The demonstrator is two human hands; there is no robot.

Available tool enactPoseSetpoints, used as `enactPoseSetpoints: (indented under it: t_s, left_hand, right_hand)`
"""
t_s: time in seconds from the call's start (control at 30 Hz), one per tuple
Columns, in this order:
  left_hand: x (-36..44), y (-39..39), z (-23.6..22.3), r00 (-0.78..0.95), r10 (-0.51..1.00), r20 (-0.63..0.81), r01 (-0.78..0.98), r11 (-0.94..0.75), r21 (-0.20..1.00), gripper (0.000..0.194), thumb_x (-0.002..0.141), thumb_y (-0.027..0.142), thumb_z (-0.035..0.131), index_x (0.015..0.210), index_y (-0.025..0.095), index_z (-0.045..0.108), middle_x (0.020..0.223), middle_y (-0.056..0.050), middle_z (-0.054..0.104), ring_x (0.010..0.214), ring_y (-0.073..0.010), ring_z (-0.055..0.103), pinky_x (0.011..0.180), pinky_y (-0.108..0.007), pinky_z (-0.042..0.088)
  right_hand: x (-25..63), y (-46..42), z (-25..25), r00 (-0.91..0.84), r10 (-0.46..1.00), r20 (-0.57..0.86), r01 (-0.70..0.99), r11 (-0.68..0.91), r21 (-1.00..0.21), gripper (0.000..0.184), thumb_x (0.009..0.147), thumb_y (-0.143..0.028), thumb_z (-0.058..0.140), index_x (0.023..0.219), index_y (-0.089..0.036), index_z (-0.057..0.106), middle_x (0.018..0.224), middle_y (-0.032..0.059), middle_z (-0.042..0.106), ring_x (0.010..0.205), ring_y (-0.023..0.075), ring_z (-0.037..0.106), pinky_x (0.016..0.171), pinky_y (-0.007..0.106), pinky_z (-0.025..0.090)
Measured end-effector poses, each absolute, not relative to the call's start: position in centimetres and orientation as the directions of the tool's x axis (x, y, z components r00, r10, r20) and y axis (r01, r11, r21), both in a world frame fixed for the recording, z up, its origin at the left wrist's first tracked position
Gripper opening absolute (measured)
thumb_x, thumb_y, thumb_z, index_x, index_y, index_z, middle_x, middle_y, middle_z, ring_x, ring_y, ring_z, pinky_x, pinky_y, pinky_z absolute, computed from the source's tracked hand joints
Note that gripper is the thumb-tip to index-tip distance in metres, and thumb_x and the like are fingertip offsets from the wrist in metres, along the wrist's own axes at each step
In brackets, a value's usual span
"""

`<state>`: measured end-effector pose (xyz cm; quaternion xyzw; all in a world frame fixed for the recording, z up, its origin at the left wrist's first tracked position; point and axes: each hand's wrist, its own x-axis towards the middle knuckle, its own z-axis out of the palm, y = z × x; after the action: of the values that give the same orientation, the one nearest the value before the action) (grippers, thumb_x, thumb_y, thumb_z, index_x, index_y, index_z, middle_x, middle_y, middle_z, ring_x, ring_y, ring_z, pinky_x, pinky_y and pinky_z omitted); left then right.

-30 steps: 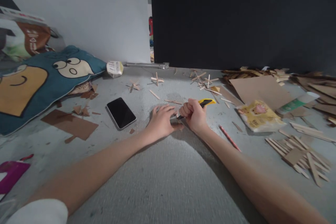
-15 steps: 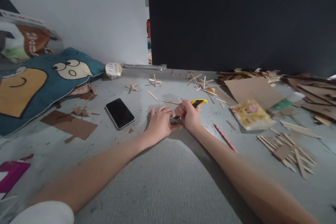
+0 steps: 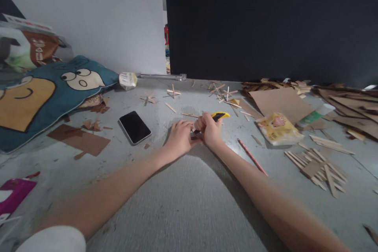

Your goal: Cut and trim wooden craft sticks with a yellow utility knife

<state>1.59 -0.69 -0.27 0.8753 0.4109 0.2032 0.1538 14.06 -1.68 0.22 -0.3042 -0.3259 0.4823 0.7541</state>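
My right hand (image 3: 210, 128) is wrapped round a yellow and black utility knife (image 3: 221, 115), whose yellow end sticks out to the right above the fist. Its blade end points down and left into the space between my hands. Close beside it, my left hand (image 3: 179, 136) rests low over the table, fingers bent and thumb reaching towards the right fist. A small pale piece shows at its fingertips, but too little of it is visible to name. Just beyond the hands lies a thin wooden stick (image 3: 189, 115).
A phone (image 3: 135, 127) lies left of my hands, with cardboard (image 3: 79, 140) and a blue cushion (image 3: 67, 98) further left. To the right are a red pencil (image 3: 252, 156), a yellow packet (image 3: 277, 129), a glue stick (image 3: 315, 115) and wooden sticks (image 3: 320, 169). Crossed sticks (image 3: 173, 91) stand behind.
The right hand and knife have shifted very slightly left, and the view has turned a little to the right. Both hands keep their close position.
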Motion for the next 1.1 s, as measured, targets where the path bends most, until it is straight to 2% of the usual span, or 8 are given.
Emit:
enactPoseSetpoints:
  t_s: [0.27, 0.37, 0.5, 0.6, 0.73, 0.83, 0.97, 1.1]
  left_hand:
    - [1.4, -0.4, -0.6, 0.57, 0.793, 0.218, 0.648, -0.596, 0.473, 0.042, 0.077, 0.051, 0.087, 0.104, 0.023, 0.07, 0.127, -0.01, 0.071, 0.128, -0.0366, 0.057, 0.109, -0.053, 0.044]
    - [1.3, -0.4, -1.0, 0.592, 0.771, 0.236, 0.601, -0.617, 0.508, 0.053, 0.082, 0.05, 0.082, 0.126, 0.025, 0.066, 0.136, -0.011, 0.067, 0.132, -0.0368, 0.055, 0.11, -0.054, 0.044]
    - [1.4, -0.3, -1.5, 0.58, 0.76, 0.292, 0.56, -0.633, 0.535, 0.082, 0.083, 0.049, 0.08, 0.152, 0.02, 0.046, 0.149, -0.018, 0.056, 0.141, -0.039, 0.046, 0.113, -0.054, 0.042]
    - [1.4, -0.5, -1.4, 0.515, 0.798, 0.312, 0.602, -0.596, 0.531, 0.07, 0.085, 0.05, 0.079, 0.143, 0.019, 0.054, 0.139, -0.015, 0.06, 0.136, -0.0365, 0.048, 0.113, -0.052, 0.042]
    - [1.4, -1.0, -1.1, 0.551, 0.788, 0.274, 0.643, -0.611, 0.462, 0.051, 0.079, 0.056, 0.084, 0.109, 0.019, 0.067, 0.117, -0.012, 0.062, 0.119, -0.0334, 0.054, 0.104, -0.049, 0.046]
    - [1.4, -1.1, -0.9, 0.57, 0.782, 0.252, 0.661, -0.618, 0.425, 0.031, 0.081, 0.044, 0.084, 0.091, 0.02, 0.067, 0.106, -0.008, 0.062, 0.113, -0.0312, 0.055, 0.101, -0.048, 0.046]
    - [1.1, -1.1, -0.3, 0.575, 0.781, 0.243, 0.697, -0.623, 0.355, 0.004, 0.09, 0.019, 0.07, 0.093, 0.018, 0.07, 0.105, -0.009, 0.066, 0.112, -0.0297, 0.059, 0.101, -0.045, 0.047]
    - [0.9, -1.6, 0.9, 0.639, 0.75, 0.171, 0.746, -0.659, 0.099, 0.018, 0.093, 0.005, 0.055, 0.102, 0.009, 0.07, 0.106, -0.017, 0.069, 0.109, -0.0326, 0.064, 0.095, -0.045, 0.051]
  right_hand:
    - [14.6, -1.8, -0.1, 0.338, 0.915, 0.219, -0.53, 0.377, -0.759, 0.059, 0.078, -0.034, 0.076, 0.052, -0.024, 0.024, 0.044, -0.0105, 0.023, 0.04, 0.0058, 0.019, 0.042, 0.025, 0.022]
    - [15.1, -2.0, -0.2, 0.303, 0.908, 0.29, -0.549, 0.415, -0.725, 0.06, 0.081, -0.039, 0.074, 0.05, -0.024, 0.024, 0.043, -0.0094, 0.022, 0.041, 0.0073, 0.018, 0.043, 0.027, 0.023]
    - [15.4, -2.2, 0.1, 0.315, 0.85, 0.422, -0.511, 0.526, -0.679, 0.06, 0.086, -0.043, 0.071, 0.049, -0.023, 0.029, 0.043, -0.0082, 0.024, 0.041, 0.0085, 0.019, 0.045, 0.029, 0.025]
    - [15.6, -2.1, 0.0, 0.346, 0.816, 0.463, -0.444, 0.577, -0.686, 0.062, 0.091, -0.05, 0.07, 0.05, -0.024, 0.031, 0.045, -0.0079, 0.026, 0.042, 0.0096, 0.02, 0.046, 0.03, 0.025]
    - [15.9, -1.7, -0.6, 0.387, 0.787, 0.481, -0.328, 0.605, -0.725, 0.061, 0.095, -0.057, 0.066, 0.054, -0.024, 0.034, 0.049, -0.0079, 0.027, 0.044, 0.0106, 0.024, 0.046, 0.03, 0.025]
    - [16.2, -1.5, -1.1, 0.423, 0.763, 0.488, -0.249, 0.616, -0.747, 0.056, 0.096, -0.056, 0.064, 0.058, -0.025, 0.038, 0.052, -0.0073, 0.032, 0.046, 0.0115, 0.033, 0.048, 0.029, 0.029]
    - [16.7, -1.4, -1.5, 0.46, 0.703, 0.543, -0.106, 0.65, -0.752, 0.04, 0.098, -0.05, 0.059, 0.068, -0.023, 0.056, 0.066, -0.0012, 0.056, 0.064, 0.0169, 0.06, 0.066, 0.033, 0.049]
    - [17.1, -1.3, -1.5, 0.536, 0.668, 0.515, 0.015, 0.603, -0.798, 0.043, 0.098, -0.055, 0.049, 0.076, -0.022, 0.066, 0.077, 0.0036, 0.066, 0.077, 0.0195, 0.065, 0.074, 0.034, 0.053]
